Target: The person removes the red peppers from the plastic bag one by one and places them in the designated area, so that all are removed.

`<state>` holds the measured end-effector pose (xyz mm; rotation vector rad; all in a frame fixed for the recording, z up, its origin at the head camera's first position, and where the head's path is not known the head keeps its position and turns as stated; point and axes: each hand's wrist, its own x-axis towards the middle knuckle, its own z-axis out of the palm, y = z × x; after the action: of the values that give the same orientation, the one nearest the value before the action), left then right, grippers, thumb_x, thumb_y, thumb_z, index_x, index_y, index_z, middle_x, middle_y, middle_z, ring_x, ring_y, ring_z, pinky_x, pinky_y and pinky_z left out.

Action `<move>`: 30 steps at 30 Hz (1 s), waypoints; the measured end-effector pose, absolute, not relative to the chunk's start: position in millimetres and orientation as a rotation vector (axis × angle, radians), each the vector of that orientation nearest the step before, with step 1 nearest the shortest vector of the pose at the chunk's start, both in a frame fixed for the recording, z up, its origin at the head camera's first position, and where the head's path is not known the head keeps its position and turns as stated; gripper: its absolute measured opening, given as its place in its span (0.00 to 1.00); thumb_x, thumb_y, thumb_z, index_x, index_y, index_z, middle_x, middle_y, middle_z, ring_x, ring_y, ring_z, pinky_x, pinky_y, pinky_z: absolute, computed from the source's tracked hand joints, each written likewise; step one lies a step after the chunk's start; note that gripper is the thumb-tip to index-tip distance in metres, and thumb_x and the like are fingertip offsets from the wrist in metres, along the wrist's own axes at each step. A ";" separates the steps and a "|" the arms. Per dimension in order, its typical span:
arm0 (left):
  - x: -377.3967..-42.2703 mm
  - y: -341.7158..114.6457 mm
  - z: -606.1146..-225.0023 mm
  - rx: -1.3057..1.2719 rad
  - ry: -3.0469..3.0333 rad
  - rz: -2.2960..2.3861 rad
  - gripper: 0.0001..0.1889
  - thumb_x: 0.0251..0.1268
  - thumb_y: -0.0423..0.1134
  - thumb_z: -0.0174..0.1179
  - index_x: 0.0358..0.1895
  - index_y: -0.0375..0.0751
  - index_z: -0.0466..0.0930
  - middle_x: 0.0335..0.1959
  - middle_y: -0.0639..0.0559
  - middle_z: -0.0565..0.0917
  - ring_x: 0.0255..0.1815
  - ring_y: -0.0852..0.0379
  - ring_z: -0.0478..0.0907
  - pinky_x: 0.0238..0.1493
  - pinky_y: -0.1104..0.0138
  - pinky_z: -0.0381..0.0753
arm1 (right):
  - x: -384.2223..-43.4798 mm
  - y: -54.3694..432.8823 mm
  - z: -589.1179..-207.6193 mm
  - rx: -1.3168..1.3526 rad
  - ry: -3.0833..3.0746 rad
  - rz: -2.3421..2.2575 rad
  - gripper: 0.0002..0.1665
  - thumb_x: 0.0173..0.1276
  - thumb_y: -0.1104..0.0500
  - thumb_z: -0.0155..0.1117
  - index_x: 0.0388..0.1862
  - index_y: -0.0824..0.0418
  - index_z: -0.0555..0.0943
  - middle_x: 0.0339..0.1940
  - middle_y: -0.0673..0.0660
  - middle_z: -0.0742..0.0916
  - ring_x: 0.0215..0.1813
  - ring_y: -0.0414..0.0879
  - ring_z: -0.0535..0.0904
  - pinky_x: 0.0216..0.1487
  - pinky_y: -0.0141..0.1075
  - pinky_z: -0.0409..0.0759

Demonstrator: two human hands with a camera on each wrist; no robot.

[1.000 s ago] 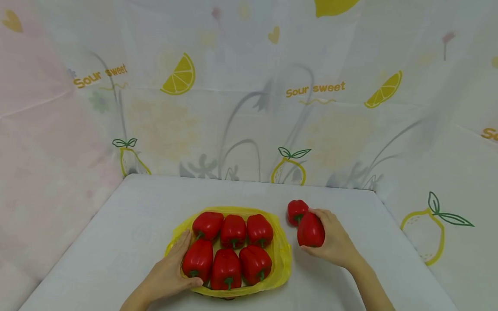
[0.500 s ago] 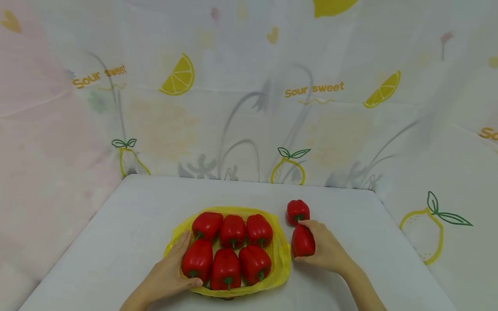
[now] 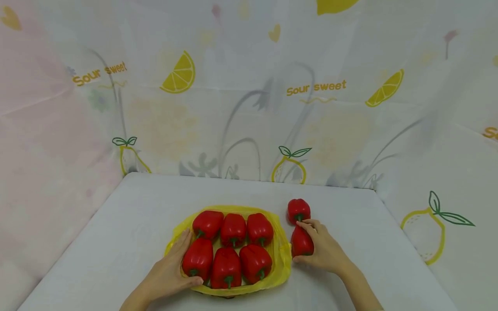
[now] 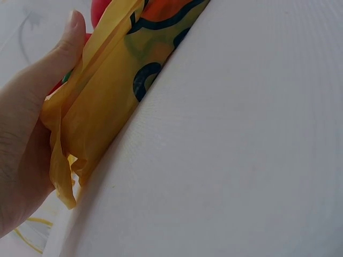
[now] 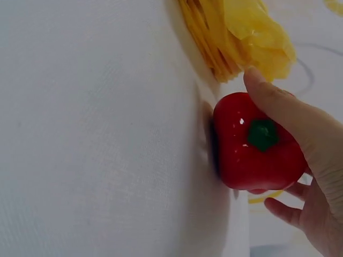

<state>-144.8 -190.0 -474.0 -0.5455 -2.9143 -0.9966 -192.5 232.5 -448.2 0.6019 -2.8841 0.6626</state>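
Observation:
A yellow plastic bag lines a low oval container holding two rows of red bell peppers with green stems. Along the container's left side rests my left hand, fingers straight on the rim and thumb at the front edge; the left wrist view shows the thumb over the bag's folded edge. Right of the container, my right hand holds another red bell pepper between thumb and fingers, close against the table. Just behind it stands one more red bell pepper.
The white table ends at a printed cloth backdrop with lemon drawings and lettering. Dark print shows on the outside of the bag in the left wrist view. Loose bag folds stick out near the right hand's pepper.
My right hand has brought its pepper toward me and slightly left, down near the table beside the container. Over the last half second it barely shifts. The left hand stays in place.

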 end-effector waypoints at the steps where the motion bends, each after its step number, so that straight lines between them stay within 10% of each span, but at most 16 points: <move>1: -144.8 -190.0 -474.0 -0.545 -2.915 -0.995 0.63 0.42 0.62 0.72 0.76 0.32 0.45 0.76 0.33 0.50 0.72 0.34 0.53 0.45 0.37 0.76 | -192.5 232.7 -447.9 0.602 -2.879 0.653 0.57 0.41 0.37 0.80 0.69 0.57 0.69 0.64 0.58 0.71 0.61 0.56 0.70 0.55 0.56 0.76; 18: -144.4 -189.7 -473.6 -0.547 -2.910 -1.005 0.64 0.42 0.63 0.72 0.76 0.32 0.45 0.75 0.32 0.50 0.72 0.33 0.53 0.47 0.37 0.75 | -189.7 223.2 -423.1 0.691 -2.766 0.611 0.56 0.44 0.43 0.81 0.71 0.56 0.65 0.66 0.55 0.72 0.65 0.52 0.65 0.55 0.55 0.77; 30: -144.0 -189.5 -472.7 -0.534 -2.925 -1.016 0.63 0.42 0.63 0.72 0.75 0.31 0.46 0.75 0.32 0.50 0.72 0.33 0.53 0.47 0.37 0.75 | -182.3 203.2 -398.5 0.783 -2.485 0.732 0.14 0.54 0.63 0.75 0.34 0.51 0.79 0.33 0.38 0.81 0.38 0.37 0.77 0.41 0.38 0.83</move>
<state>-144.0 -189.5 -472.7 -0.5336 -2.9250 -1.0160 -182.3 203.2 -398.5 0.7832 -2.4847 0.7319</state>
